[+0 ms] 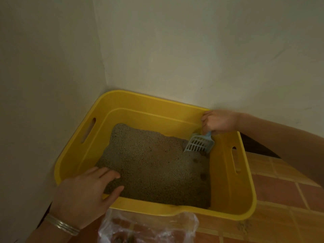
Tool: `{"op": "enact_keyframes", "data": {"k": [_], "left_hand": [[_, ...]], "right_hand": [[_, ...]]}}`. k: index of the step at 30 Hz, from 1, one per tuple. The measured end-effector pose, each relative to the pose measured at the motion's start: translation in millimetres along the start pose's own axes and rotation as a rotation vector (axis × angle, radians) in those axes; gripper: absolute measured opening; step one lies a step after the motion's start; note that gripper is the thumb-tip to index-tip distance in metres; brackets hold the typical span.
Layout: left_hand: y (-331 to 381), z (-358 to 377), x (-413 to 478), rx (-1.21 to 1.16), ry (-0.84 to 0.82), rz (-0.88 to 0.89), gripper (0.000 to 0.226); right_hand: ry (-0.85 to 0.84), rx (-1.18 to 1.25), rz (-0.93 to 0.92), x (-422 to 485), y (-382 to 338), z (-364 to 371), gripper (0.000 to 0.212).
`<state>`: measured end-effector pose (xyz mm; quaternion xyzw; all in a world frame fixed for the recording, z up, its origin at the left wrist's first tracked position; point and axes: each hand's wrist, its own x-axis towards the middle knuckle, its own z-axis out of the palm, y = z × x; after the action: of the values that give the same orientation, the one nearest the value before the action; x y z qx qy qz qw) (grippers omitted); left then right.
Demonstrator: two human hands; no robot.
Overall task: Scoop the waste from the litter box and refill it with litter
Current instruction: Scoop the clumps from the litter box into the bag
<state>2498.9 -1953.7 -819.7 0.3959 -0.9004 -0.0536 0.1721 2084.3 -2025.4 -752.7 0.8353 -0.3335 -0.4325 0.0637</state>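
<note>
Down in the corner between two pale walls [192, 50]: yellow litter box [233, 190], set on a terracotta tiled floor [280, 193], far side and left side close against the walls. Oblong handle slot [88, 130] cut through the left wall of the box, a matching second slot [234, 160] through the right. Covered across the bottom with grey-brown litter [150, 165], heaped up toward the far left and lying lower toward the right. Among the grains near the right wall, two darker clumps of waste [203, 175], one beyond the other, both small and dim.

Gripped in the right hand [220, 122]: light blue slotted scoop [199, 144], fingers curled tight round its handle, fist held at the far right corner of the box, level with the rim. Blade tilted downward, front edge meeting the litter in that corner, slotted face turned toward the camera. Forearm reaching in from the right, across the tiles.

Spread over the near left corner of the box: left hand [84, 192], fingers straight and apart, holding nothing, fingertips out above the litter, thumb lying along the near rim. Palm seemingly pressed on the rim, though the contact itself is hidden beneath the hand. Ringed at the wrist with thin silver bangles [61, 225].

Just in front of the near rim, on the tiles: crumpled clear plastic bag [185, 223], mouth gaping upward, dark lumps [122, 240] at its bottom, partly cut off by the lower edge of the view.
</note>
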Motion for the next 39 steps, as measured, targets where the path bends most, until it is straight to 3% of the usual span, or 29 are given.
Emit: {"op": "enact_keyframes", "data": {"k": [5,9,16,20,24,39], "left_hand": [[1.5,-3.0,0.8,0.001,-0.003,0.009,0.058],[0.4,-1.8,0.5,0.002,-0.005,0.007,0.057],[-1.9,1.2,0.3,0.019,-0.026,0.003,0.045],[-0.8,-1.1,-0.4,0.013,-0.066,-0.005,0.033],[2.5,-7.3,1.6,0.026,-0.079,-0.004,0.030],[5.4,-15.6,4.6,-0.054,-0.261,-0.056,0.041]], "right_hand": [[-0.059,0.030,0.013,3.2,0.8,1.9,0.017],[0.265,-0.071,0.029,5.8,-6.0,19.2,0.014],[0.407,0.030,0.111,-3.8,-20.2,38.3,0.029],[0.276,0.197,0.072,-7.2,-21.6,36.0,0.019],[0.067,0.233,0.105,-3.5,-23.5,31.7,0.026],[-0.044,0.658,-0.001,4.9,-55.1,38.2,0.025]]}}
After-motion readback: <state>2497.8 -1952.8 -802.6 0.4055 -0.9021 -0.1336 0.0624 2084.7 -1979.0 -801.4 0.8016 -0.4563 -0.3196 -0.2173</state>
